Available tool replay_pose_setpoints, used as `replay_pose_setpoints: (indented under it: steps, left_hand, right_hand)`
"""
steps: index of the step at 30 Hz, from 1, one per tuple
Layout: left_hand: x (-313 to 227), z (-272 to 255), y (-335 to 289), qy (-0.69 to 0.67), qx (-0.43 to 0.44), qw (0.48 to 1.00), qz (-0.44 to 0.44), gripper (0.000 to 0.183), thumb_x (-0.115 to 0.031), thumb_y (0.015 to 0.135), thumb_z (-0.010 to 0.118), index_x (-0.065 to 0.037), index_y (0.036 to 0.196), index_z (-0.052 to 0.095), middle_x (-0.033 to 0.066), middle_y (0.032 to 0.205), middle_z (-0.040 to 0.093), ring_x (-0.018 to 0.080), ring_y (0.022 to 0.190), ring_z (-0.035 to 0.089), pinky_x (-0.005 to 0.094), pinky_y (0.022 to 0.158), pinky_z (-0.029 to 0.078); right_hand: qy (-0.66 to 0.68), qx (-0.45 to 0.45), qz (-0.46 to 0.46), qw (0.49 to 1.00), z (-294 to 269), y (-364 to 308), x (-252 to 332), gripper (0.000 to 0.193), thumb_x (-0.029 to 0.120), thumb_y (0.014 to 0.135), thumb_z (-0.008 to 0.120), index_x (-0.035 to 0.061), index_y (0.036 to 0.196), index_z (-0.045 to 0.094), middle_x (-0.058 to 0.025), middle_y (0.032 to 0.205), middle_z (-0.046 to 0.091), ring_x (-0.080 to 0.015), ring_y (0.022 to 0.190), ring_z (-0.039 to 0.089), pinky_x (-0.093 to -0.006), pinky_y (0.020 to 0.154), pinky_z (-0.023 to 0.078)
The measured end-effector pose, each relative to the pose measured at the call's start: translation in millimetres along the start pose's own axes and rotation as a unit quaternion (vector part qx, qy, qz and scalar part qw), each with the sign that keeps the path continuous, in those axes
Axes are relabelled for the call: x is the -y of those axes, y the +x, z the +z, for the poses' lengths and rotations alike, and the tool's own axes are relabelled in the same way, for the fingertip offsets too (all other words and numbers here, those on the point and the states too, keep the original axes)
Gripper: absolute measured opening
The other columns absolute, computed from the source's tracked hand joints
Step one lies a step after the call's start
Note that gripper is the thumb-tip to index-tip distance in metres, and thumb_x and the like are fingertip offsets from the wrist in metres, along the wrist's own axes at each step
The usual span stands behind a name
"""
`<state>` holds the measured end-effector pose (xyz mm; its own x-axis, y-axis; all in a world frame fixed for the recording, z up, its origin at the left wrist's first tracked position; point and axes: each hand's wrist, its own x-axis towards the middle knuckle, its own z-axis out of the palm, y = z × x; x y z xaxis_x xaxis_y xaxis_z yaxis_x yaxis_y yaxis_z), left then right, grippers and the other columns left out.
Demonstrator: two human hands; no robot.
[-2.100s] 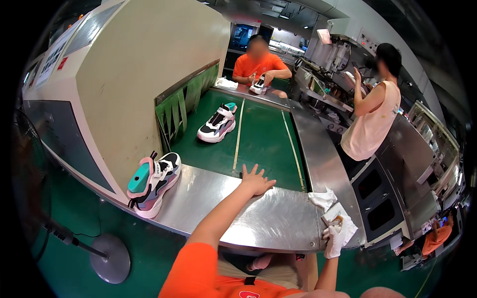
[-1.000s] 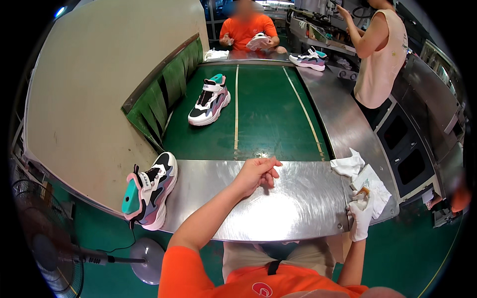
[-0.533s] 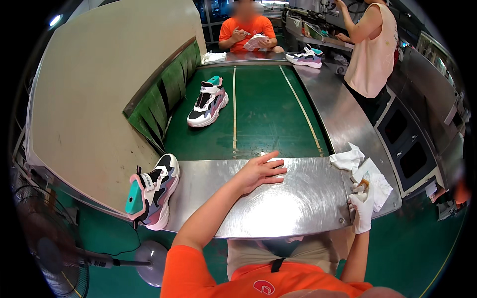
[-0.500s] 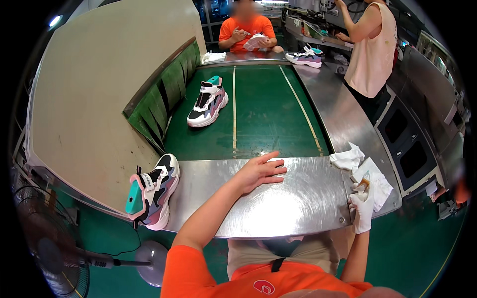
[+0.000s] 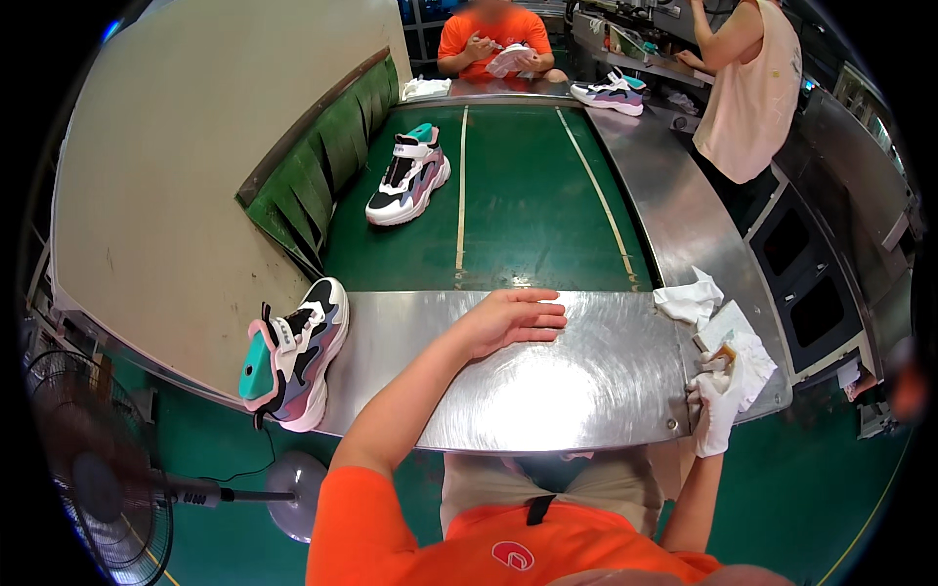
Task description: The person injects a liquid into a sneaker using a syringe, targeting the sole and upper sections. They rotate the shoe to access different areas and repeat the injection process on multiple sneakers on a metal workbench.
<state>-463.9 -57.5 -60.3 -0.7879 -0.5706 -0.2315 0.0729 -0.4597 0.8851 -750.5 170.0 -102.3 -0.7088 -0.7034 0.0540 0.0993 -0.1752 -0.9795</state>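
My bare left hand (image 5: pixel 515 323) lies with fingers stretched out on the steel tabletop (image 5: pixel 469 410), holding nothing. At the tabletop's right end, my right hand (image 5: pixel 716 402) wears a white glove. Its fingers are bent together around something small and brownish that I cannot make out, against crumpled white wipes (image 5: pixel 750 363). Another white wipe (image 5: pixel 690 298) lies just beyond. On the left end of the steel stands a sneaker (image 5: pixel 301 356) in white, black, purple and pink, with a teal insert. A matching sneaker (image 5: pixel 408 178) sits farther off on the green belt (image 5: pixel 532 215).
Green strip flaps (image 5: pixel 308 171) hang from a beige housing (image 5: pixel 195 146) on the left. A third sneaker (image 5: pixel 610 93) rests on the far steel rim. One person (image 5: pixel 493 44) sits opposite with a light shoe; another (image 5: pixel 747 98) stands right. A fan (image 5: pixel 103 479) is at lower left.
The view has tipped slightly, so the tabletop and sneakers appear higher. My left hand's fingers lie a little closer together. My right hand stays at the wipes.
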Motion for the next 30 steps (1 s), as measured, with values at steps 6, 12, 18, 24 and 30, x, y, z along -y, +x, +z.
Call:
replay_pose_setpoints:
  steps: [6, 12, 18, 24, 30]
  left_hand:
    - [0.7, -2.9, -3.1, -0.005, -0.003, 1.0, -0.009, 0.045, -0.007, 0.098, 0.051, 0.01, 0.138, 0.039, 0.026, 0.134, 0.052, 0.0329, 0.121, 0.057, 0.0416, 0.099, 0.052]
    - [1.5, -1.3, 2.8, 0.003, 0.011, 1.0, -0.007, 0.044, -0.009, 0.098, 0.052, 0.01, 0.136, 0.041, 0.0251, 0.133, 0.052, 0.0311, 0.119, 0.059, 0.04, 0.098, 0.053]
    - [-0.8, 0.9, 0.3, 0.004, 0.006, 1.0, -0.016, 0.043, -0.007, 0.098, 0.051, 0.01, 0.136, 0.041, 0.025, 0.134, 0.052, 0.0314, 0.12, 0.058, 0.0409, 0.099, 0.053]
    - [-3.1, 0.6, 0.2, 0.021, 0.001, 1.0, -0.015, 0.043, -0.009, 0.099, 0.051, 0.01, 0.136, 0.041, 0.0257, 0.133, 0.052, 0.0326, 0.12, 0.058, 0.0418, 0.1, 0.052]
    - [-0.5, 1.8, -0.8, 0.026, -0.004, 1.0, 0.004, 0.045, -0.01, 0.099, 0.051, 0.011, 0.137, 0.04, 0.0268, 0.132, 0.053, 0.0348, 0.12, 0.058, 0.042, 0.101, 0.051]
  right_hand:
    - [-0.01, -0.015, 0.005, 1.0, -1.0, 1.0, -4.7, 0.075, -0.005, 0.075, 0.059, 0.0069, 0.145, 0.033, -0.0073, 0.111, 0.059, -0.009, 0.07, 0.058, -0.0199, 0.052, 0.046]
    - [0.003, -0.027, 0.017, 0.999, -9.0, -2.9, -10.6, 0.073, -0.003, 0.077, 0.059, 0.0068, 0.145, 0.034, -0.0084, 0.115, 0.059, -0.0094, 0.071, 0.058, -0.0184, 0.055, 0.045]
    - [0.002, -0.012, -0.006, 1.0, -13.3, 1.1, -16.5, 0.076, -0.005, 0.077, 0.058, 0.007, 0.147, 0.031, -0.0089, 0.116, 0.058, -0.0096, 0.071, 0.057, -0.0202, 0.054, 0.046]
    - [0.018, -0.003, -0.007, 1.0, 3.2, -1.2, 0.9, 0.069, -0.006, 0.075, 0.06, 0.0066, 0.14, 0.037, -0.006, 0.109, 0.058, -0.008, 0.069, 0.055, -0.0189, 0.052, 0.044]
    - [-0.001, -0.016, -0.006, 1.0, 1.1, -2.9, 0.2, 0.068, -0.005, 0.074, 0.065, 0.0046, 0.137, 0.041, -0.0047, 0.105, 0.058, -0.0064, 0.071, 0.056, -0.0181, 0.052, 0.045]
